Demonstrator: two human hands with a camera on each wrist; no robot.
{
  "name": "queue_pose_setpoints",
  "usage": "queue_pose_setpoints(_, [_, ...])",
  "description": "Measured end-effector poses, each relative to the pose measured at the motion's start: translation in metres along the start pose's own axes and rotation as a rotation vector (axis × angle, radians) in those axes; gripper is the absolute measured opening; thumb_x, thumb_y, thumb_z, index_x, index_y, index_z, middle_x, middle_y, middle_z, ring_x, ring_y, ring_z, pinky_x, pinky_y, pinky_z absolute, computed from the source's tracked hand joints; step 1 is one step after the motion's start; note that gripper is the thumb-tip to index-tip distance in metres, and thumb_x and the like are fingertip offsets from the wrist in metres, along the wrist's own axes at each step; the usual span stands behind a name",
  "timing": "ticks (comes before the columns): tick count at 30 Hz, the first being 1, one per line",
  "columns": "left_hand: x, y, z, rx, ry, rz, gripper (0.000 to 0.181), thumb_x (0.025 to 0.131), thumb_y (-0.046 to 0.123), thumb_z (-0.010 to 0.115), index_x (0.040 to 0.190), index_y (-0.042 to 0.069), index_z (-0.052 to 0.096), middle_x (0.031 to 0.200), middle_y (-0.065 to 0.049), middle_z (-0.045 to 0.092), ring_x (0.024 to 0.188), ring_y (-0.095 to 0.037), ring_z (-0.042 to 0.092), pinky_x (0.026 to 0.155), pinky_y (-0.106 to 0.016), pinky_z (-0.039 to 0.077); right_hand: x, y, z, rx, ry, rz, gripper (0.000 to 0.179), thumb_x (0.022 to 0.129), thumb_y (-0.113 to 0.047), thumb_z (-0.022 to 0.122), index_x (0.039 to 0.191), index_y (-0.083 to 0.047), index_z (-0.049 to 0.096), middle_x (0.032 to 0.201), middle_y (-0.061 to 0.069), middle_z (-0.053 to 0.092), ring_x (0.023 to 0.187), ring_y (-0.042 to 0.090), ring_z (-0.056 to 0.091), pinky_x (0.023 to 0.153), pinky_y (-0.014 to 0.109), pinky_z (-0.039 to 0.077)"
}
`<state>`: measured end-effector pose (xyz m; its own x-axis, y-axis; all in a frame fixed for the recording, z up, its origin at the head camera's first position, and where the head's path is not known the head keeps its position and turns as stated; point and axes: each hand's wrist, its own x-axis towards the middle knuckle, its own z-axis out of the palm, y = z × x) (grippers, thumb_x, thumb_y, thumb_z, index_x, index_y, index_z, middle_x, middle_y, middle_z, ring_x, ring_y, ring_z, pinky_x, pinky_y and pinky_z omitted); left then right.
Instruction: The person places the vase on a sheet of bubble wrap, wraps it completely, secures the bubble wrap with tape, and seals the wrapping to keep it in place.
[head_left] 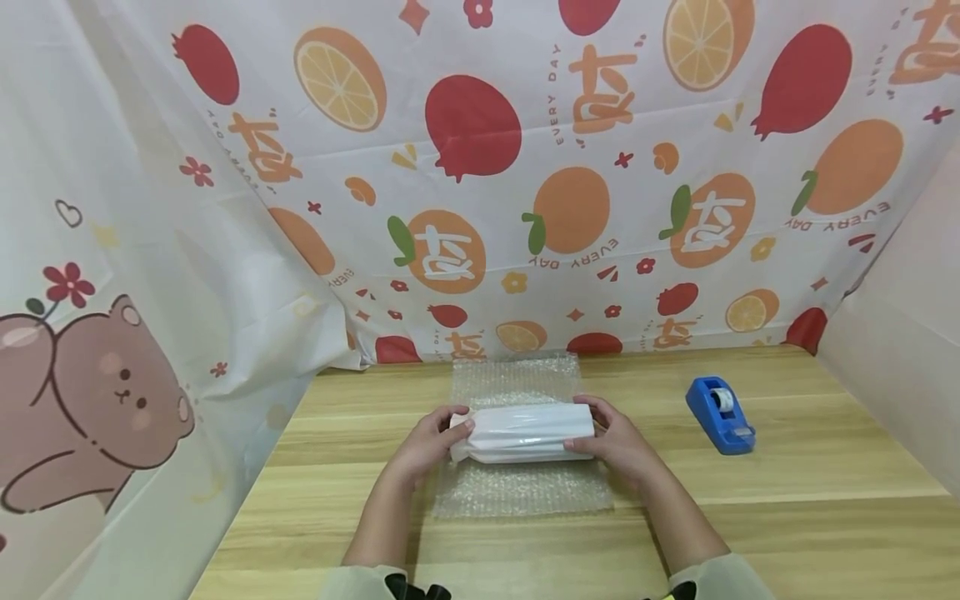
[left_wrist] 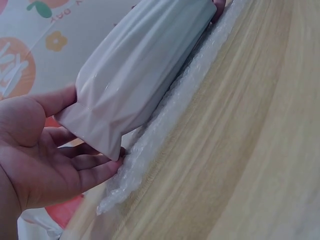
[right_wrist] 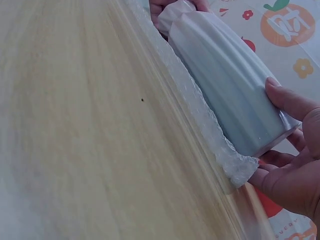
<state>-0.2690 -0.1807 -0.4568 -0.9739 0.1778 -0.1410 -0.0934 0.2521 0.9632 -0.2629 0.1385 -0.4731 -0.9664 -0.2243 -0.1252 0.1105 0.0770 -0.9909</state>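
Observation:
A glossy white vase [head_left: 525,433] with folded, faceted sides lies on its side across a sheet of bubble wrap [head_left: 517,490]. My left hand [head_left: 429,443] grips its flared mouth end, thumb on top and fingers beneath, as the left wrist view shows around the vase [left_wrist: 145,65]. At the wider base end, my right hand [head_left: 611,439] holds the vase with the thumb over the near side. In the right wrist view, the fingers of the right hand [right_wrist: 295,170] pass under the base, close to the edge of the bubble wrap [right_wrist: 235,167].
A blue tape dispenser [head_left: 720,417] with a roll of tape stands to the right on the wooden table [head_left: 825,467]. Behind the table hangs a fruit-patterned cloth [head_left: 570,275]; a bear-printed cloth [head_left: 120,375] hangs on the left.

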Motion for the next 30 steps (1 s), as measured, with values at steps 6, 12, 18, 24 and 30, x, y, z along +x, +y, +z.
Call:
queue_pose_setpoints(6, [-0.004,-0.003,0.002,-0.003,0.008,-0.005,0.046,0.094,0.025,0.066,0.134,0.004,0.056,0.147,-0.022,0.042,0.095,-0.022,0.049,0.066,-0.030,0.044,-0.003,0.002,-0.001,-0.048,-0.006,-0.001,0.082,0.078,-0.018,0.084,0.148,-0.012,0.040,0.153,0.016,0.038,0.141,0.040,0.037,0.108,0.047,0.042])
queue_pose_setpoints(12, [-0.009,-0.001,0.006,0.047,0.020,0.003,0.053,0.097,0.031,0.062,0.139,0.002,0.051,0.150,-0.029,0.038,0.135,-0.038,0.041,0.096,-0.048,0.048,-0.004,0.002,-0.001,-0.099,0.007,0.004,0.082,0.077,-0.023,0.085,0.147,-0.015,0.043,0.153,0.013,0.040,0.140,0.038,0.039,0.109,0.050,0.040])
queue_pose_setpoints(18, [-0.011,0.006,0.009,0.129,0.052,0.004,0.064,0.098,0.036,0.058,0.146,-0.002,0.040,0.150,-0.031,0.037,0.141,-0.043,0.033,0.109,-0.058,0.037,-0.003,0.000,0.000,-0.163,0.002,-0.012,0.082,0.079,-0.029,0.083,0.148,-0.015,0.041,0.150,0.014,0.042,0.138,0.038,0.040,0.109,0.052,0.039])
queue_pose_setpoints(24, [-0.009,0.011,0.012,0.245,0.100,0.087,0.060,0.099,0.029,0.057,0.145,-0.005,0.040,0.147,-0.029,0.042,0.139,-0.042,0.039,0.111,-0.056,0.035,-0.004,-0.003,0.000,-0.185,0.014,-0.003,0.083,0.079,-0.033,0.083,0.148,-0.017,0.041,0.150,0.012,0.042,0.140,0.039,0.039,0.112,0.056,0.034])
queue_pose_setpoints(30, [-0.011,0.022,0.018,0.334,0.173,0.153,0.055,0.097,0.028,0.060,0.146,0.008,0.044,0.144,-0.024,0.048,0.132,-0.042,0.047,0.109,-0.056,0.037,-0.002,-0.001,0.001,-0.249,0.039,-0.017,0.083,0.078,-0.039,0.082,0.148,-0.019,0.041,0.147,0.011,0.046,0.133,0.034,0.045,0.111,0.055,0.035])
